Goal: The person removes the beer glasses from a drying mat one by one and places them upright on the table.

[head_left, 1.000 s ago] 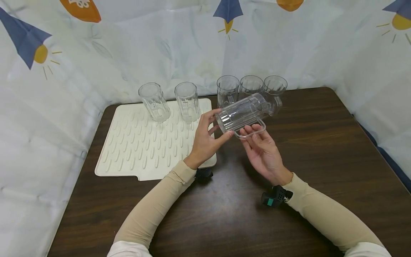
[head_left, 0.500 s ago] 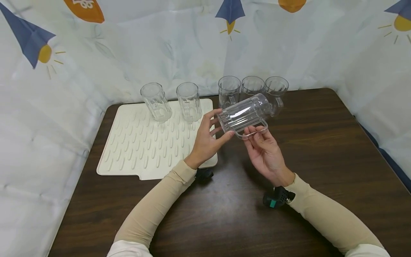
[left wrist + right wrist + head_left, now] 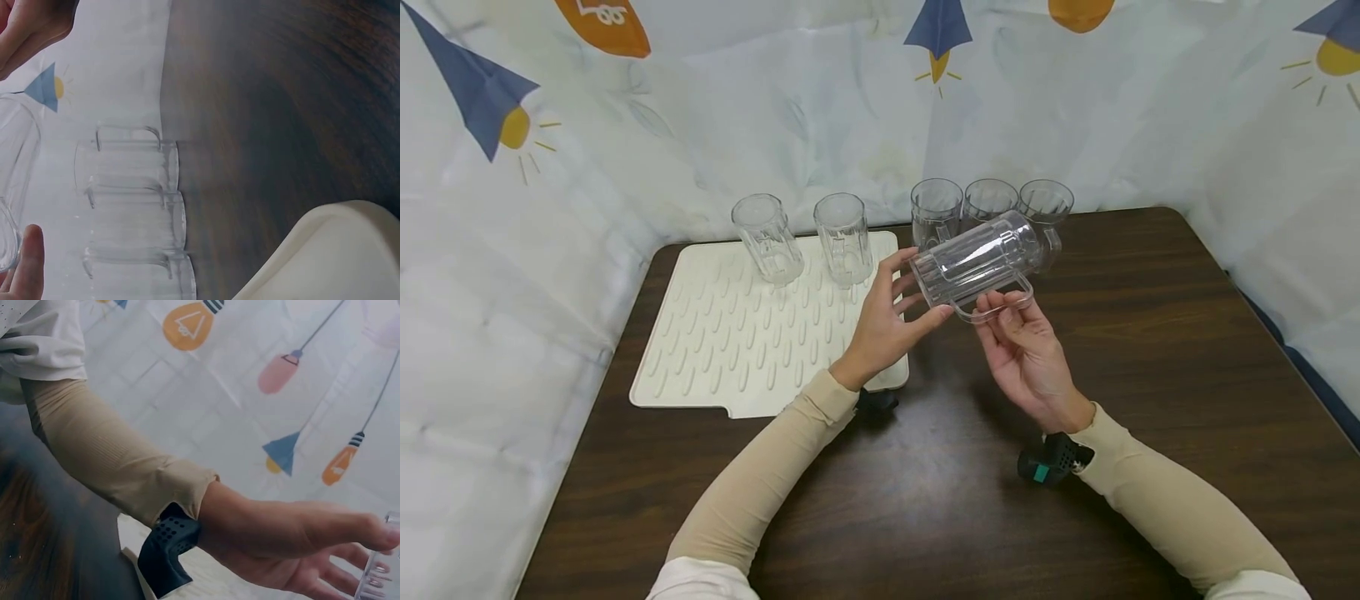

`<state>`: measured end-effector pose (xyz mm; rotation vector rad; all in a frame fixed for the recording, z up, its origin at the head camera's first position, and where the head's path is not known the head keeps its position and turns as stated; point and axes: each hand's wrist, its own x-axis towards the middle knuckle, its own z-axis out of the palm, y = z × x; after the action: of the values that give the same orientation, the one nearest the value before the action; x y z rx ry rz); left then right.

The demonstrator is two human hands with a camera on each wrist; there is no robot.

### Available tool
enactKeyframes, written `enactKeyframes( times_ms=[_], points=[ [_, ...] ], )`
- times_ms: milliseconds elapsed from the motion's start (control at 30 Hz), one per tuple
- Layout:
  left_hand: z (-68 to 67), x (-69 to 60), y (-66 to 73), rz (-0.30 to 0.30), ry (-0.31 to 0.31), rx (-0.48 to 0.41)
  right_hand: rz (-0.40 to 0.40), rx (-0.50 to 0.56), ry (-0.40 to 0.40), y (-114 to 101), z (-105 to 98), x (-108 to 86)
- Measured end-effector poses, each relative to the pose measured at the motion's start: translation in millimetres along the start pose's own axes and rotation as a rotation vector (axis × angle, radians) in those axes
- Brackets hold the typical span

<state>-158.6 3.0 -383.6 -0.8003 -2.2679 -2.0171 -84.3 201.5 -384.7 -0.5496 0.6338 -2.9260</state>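
A clear glass mug (image 3: 973, 262) is held tilted above the table, its handle (image 3: 1000, 310) turned toward the person. My left hand (image 3: 880, 325) spans the mug's left end, thumb below and fingers on the far side. With thumb and fingertips, my right hand (image 3: 1030, 362) pinches the handle from below. At the left edge of the left wrist view, part of the mug (image 3: 15, 150) shows beside a fingertip. The right wrist view catches only a strip of the mug (image 3: 374, 578) by the right hand (image 3: 287, 544).
On a cream ribbed drying mat (image 3: 722, 342) at left stand two clear mugs, one (image 3: 767, 242) left of the other (image 3: 844, 242). Behind the held mug, three more mugs (image 3: 936, 204) stand in a row by the curtain (image 3: 850, 100). The dark wooden table (image 3: 1150, 333) extends to the right.
The held mug has shifted slightly right and up, its right end rising a little. My right hand has moved a little right with the handle. The standing mugs stay put.
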Motion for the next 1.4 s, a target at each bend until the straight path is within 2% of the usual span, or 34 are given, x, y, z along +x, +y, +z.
enactKeyframes(
  times_ms=[267, 567, 733, 933, 1067, 1267, 1400],
  points=[
    [-1.6, -0.6, 1.4, 0.013, -0.019, -0.081, -0.021, 0.000, -0.048, -6, 5, 2.7],
    [-9.8, -4.4, -0.5, 0.041, -0.032, -0.008, -0.039, -0.022, -0.077, -15, 8, 6.4],
    [-18.9, -9.8, -0.2, 0.047, -0.040, 0.111, -0.047, -0.097, -0.075, -22, 8, 6.7],
    [-31.5, -16.3, 1.1, 0.067, -0.048, 0.283, -0.039, -0.084, -0.112, -32, 5, 5.7],
    [-41.6, -20.7, 1.4, 0.076, -0.061, 0.416, -0.032, -0.186, -0.095, -41, 4, 5.4],
    [-58.1, -30.2, 2.6, 0.070, -0.125, 0.618, -0.031, -0.305, -0.086, -51, 4, 5.0],
    [-69.4, -36.5, 1.1, 0.090, -0.179, 0.715, -0.047, -0.389, -0.092, -56, 1, 5.3]
  ],
)
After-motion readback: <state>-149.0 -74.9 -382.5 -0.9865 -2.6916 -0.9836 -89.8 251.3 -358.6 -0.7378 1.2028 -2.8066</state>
